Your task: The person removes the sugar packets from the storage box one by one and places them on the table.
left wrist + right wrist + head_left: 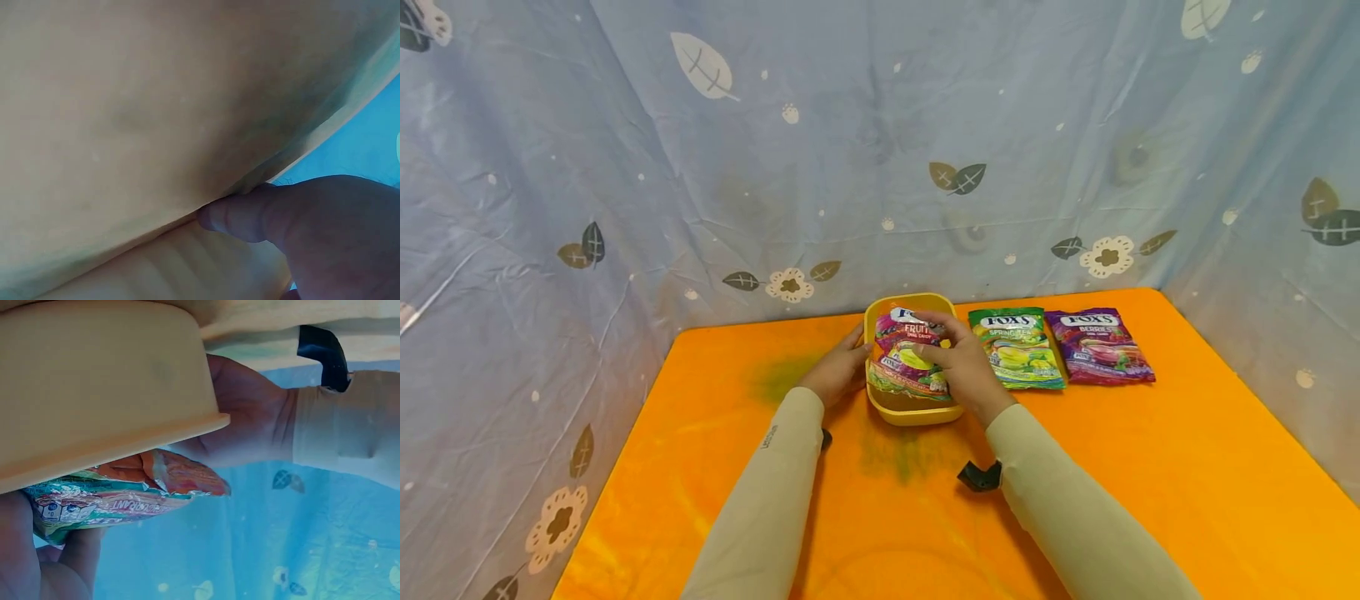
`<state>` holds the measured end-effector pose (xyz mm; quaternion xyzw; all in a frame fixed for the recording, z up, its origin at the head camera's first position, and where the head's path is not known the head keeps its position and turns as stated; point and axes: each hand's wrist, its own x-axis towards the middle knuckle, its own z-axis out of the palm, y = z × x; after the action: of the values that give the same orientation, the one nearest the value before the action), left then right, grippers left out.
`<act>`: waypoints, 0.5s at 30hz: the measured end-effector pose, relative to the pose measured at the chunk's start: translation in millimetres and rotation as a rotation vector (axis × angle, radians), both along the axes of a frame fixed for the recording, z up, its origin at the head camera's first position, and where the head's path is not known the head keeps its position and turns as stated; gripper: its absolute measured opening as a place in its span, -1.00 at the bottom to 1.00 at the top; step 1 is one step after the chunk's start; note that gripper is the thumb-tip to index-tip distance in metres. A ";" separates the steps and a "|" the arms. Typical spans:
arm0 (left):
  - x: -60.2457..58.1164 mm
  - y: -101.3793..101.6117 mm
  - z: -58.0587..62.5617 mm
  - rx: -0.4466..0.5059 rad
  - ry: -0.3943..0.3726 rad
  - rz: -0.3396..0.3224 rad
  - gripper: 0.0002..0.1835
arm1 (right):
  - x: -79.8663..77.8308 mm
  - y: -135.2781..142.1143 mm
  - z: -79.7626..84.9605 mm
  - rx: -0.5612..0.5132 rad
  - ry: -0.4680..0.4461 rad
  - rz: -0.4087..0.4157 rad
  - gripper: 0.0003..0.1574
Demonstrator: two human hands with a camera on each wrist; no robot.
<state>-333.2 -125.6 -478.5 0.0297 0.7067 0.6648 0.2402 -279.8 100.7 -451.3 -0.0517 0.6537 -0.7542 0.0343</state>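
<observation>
A yellow plastic tub stands near the back of the orange-covered table. My left hand holds its left side, and in the left wrist view the thumb lies at the rim. Over the tub's opening, my right hand grips a red and purple Fox's fruit candy bag by its right side, thumb on the printed front. The bag tilts with its label facing up and overlaps most of the opening. Seen from the right wrist, the bag sits close along the tub's rim.
Right of the tub lie a green Fox's candy bag and a purple Fox's berries bag, side by side. A patterned grey-blue curtain rises behind the table and at both sides. Black wrist mounts hang below the sleeves.
</observation>
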 end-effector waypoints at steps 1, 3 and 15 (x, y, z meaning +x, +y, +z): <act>-0.2 -0.3 -0.5 0.000 0.003 -0.001 -0.38 | 0.3 -0.2 0.5 0.004 -0.001 0.011 -0.42; -0.7 -0.5 -1.6 0.017 -0.001 -0.001 -0.38 | 1.2 -0.4 2.0 0.021 -0.004 0.020 -0.41; 2.2 -0.6 0.6 0.002 -0.004 0.011 -0.40 | 13.3 26.3 13.3 0.091 0.017 0.024 -0.39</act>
<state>-331.0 -126.2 -477.9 0.0251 0.7056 0.6670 0.2379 -266.5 127.0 -438.0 -0.0645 0.6868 -0.7229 0.0402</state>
